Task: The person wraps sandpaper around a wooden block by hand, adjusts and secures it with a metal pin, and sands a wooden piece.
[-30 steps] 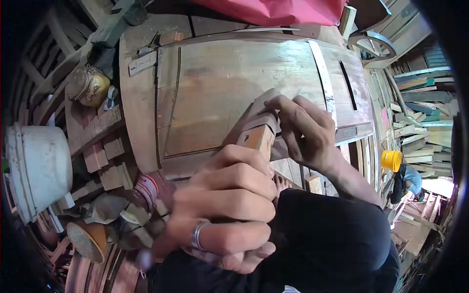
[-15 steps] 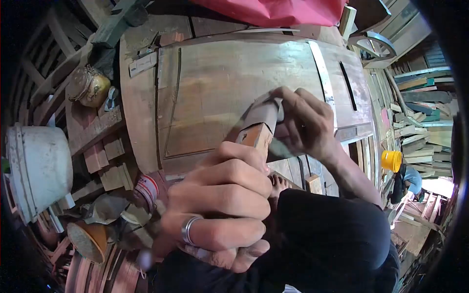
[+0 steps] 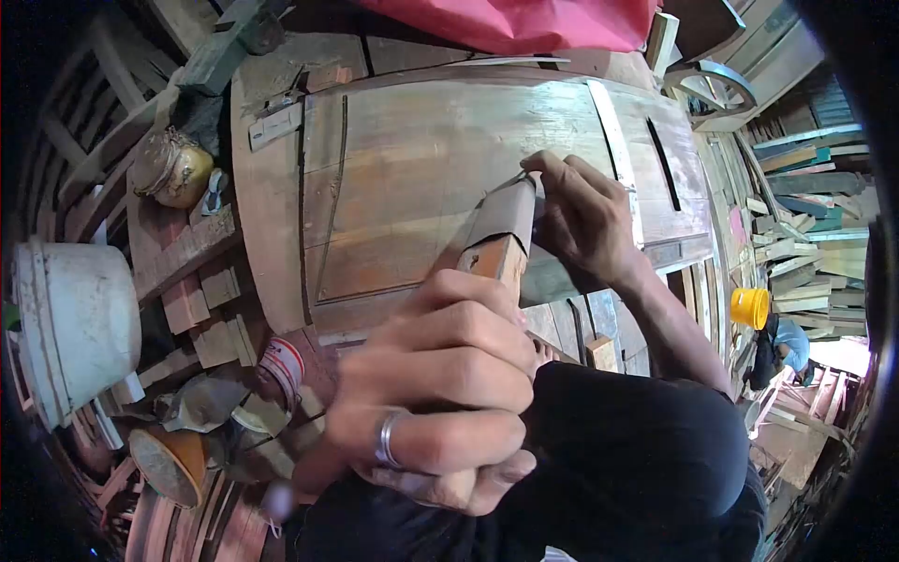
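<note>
My left hand (image 3: pixel 440 384), with a ring on one finger, is wrapped round a narrow wooden piece (image 3: pixel 487 259) held above the work surface. A greyish-brown sheet (image 3: pixel 503 214) is folded over the far end of this piece. My right hand (image 3: pixel 585 220) pinches the sheet's upper corner between thumb and fingertip, its other fingers curled. Beneath both hands lies a broad wooden panel (image 3: pixel 403 178) with a thin dark strip near its left side and a pale strip near its right.
A white bucket (image 3: pixel 89 323), a lidded jar (image 3: pixel 178 173) and an orange-rimmed bowl (image 3: pixel 169 464) stand at the left. Red cloth (image 3: pixel 524 19) lies at the top. At the right are stacked boards (image 3: pixel 805 272), a yellow bucket (image 3: pixel 749 307) and another person (image 3: pixel 791 347) bending down.
My right hand has shifted slightly down and left, and its fingers have drawn closer together at the sheet's corner. The sheet now lies straighter along the wood. My left hand keeps its grip.
</note>
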Tool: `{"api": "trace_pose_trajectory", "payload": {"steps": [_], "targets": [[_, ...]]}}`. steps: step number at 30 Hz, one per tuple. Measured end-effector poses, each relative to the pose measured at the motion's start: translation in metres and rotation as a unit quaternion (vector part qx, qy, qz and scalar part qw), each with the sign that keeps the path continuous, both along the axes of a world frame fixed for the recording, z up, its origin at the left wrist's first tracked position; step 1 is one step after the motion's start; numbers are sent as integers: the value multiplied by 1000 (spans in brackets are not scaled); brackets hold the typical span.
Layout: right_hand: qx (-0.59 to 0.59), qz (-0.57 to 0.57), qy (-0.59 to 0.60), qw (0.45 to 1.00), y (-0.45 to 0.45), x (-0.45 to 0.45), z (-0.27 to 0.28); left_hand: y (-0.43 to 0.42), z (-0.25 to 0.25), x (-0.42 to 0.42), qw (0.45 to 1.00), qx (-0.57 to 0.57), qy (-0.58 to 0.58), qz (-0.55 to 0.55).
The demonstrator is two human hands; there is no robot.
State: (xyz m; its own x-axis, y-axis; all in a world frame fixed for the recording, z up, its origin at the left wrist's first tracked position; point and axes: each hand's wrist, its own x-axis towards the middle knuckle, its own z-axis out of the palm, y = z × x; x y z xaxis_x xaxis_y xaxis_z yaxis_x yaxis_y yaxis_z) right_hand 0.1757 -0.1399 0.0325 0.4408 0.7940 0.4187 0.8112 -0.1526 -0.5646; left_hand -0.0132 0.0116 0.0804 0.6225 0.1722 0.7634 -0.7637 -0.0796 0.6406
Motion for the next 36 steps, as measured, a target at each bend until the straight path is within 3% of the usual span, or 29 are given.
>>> {"api": "trace_pose_trajectory", "payload": {"steps": [4, 9, 11, 15, 18, 22, 26, 33, 36], "targets": [[-32, 80, -41, 995, -10, -22, 26, 6, 4, -4, 1000, 10, 25, -11], [-43, 49, -26, 998, -9, -2, 9, 5, 4, 0, 1000, 9, 22, -17], [5, 18, -15, 1000, -7, -9, 6, 7, 0, 1, 1000, 10, 14, -9], [12, 55, -27, 998, -11, -20, 16, 2, -3, 1, 1000, 6, -1, -18], [-13, -15, 12, 1000, -1, -5, 9, 4, 3, 2, 999, 18, 14, -24], [21, 42, -40, 998, -9, -24, 23, 8, 1, -2, 1000, 14, 13, -21], [-3, 21, 2, 1000, -8, -1, 6, 1, 2, 1, 1000, 16, 9, -10], [10, 62, -42, 997, -9, -14, 15, 0, 2, -1, 1000, 14, 23, -12], [-2, 6, -7, 1000, -4, -1, -1, 1, 3, 1, 1000, 9, 15, -4]]}}
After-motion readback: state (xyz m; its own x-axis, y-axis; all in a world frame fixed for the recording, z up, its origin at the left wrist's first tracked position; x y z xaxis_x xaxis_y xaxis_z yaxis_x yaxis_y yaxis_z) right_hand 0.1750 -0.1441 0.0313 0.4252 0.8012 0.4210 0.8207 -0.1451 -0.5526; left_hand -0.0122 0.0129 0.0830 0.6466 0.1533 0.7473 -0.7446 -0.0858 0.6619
